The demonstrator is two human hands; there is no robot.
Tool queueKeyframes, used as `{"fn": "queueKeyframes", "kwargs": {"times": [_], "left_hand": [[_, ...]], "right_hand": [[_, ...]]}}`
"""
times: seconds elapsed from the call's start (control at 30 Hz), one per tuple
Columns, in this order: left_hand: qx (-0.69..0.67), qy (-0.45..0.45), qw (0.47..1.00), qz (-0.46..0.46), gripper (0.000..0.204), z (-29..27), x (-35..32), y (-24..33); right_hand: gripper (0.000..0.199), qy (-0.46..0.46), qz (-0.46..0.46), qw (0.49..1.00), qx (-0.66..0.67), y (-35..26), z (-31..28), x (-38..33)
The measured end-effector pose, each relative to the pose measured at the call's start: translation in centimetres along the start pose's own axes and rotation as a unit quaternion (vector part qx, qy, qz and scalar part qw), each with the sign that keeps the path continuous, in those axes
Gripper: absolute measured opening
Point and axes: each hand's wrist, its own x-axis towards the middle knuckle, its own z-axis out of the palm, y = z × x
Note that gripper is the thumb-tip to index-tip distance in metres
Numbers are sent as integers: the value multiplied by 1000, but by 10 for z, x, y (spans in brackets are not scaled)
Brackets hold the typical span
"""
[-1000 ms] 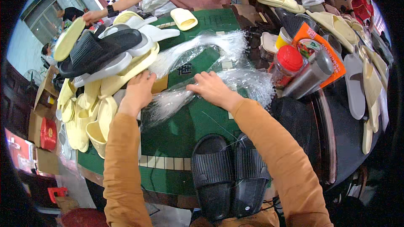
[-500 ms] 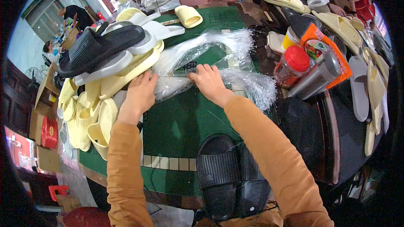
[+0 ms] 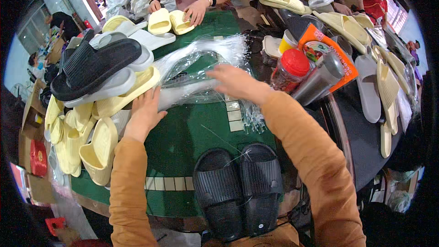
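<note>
A bundle of thin clear plastic loop ties (image 3: 190, 92) lies on the green table, partly in clear plastic film. My left hand (image 3: 144, 115) rests by the bundle's left end, beside the slipper pile, fingers stretched out. Above the bundle's middle is my right hand (image 3: 240, 82), fingers pointing left and apart from the thumb; nothing shows in its grasp. Close to me at the table's front edge sits a pair of black slippers (image 3: 218, 185), side by side, with a clear tie across their inner straps.
Yellow, grey and black slippers (image 3: 98, 59) are piled at left. Across the table, a person's hands touch two pale yellow slippers (image 3: 159, 21). At right stand a red-lidded jar (image 3: 292, 66), a grey tumbler (image 3: 320, 77) and an orange packet (image 3: 336, 52). More slippers (image 3: 368, 89) lie beyond.
Both hands have come off the bundle's front strand, which has shifted and spread. My view has shifted right. The person opposite has put a raised yellow slipper down beside another.
</note>
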Motion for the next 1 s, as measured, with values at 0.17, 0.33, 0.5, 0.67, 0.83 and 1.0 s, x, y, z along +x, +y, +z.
{"fn": "queueKeyframes", "kwargs": {"times": [0.17, 0.33, 0.5, 0.67, 0.83, 1.0], "left_hand": [[-65, 21, 993, 92, 83, 17, 22, 19], [-47, 31, 994, 91, 78, 42, 38, 29], [-129, 1, 990, 63, 61, 45, 58, 43], [-143, 32, 986, 77, 48, 52, 59, 39], [-154, 64, 984, 62, 39, 55, 60, 46], [-201, 67, 974, 85, 43, 58, 64, 43]], "right_hand": [[27, 21, 199, 980, 4, 10, -65, -21], [54, -255, 223, 927, -164, -13, -87, -40], [100, -206, 185, 952, -132, 2, -55, -83], [92, -153, 157, 972, -83, 6, -41, -108], [46, -63, 147, 985, -69, 18, -24, -111], [46, -20, 107, 994, 10, 17, -26, -103]]}}
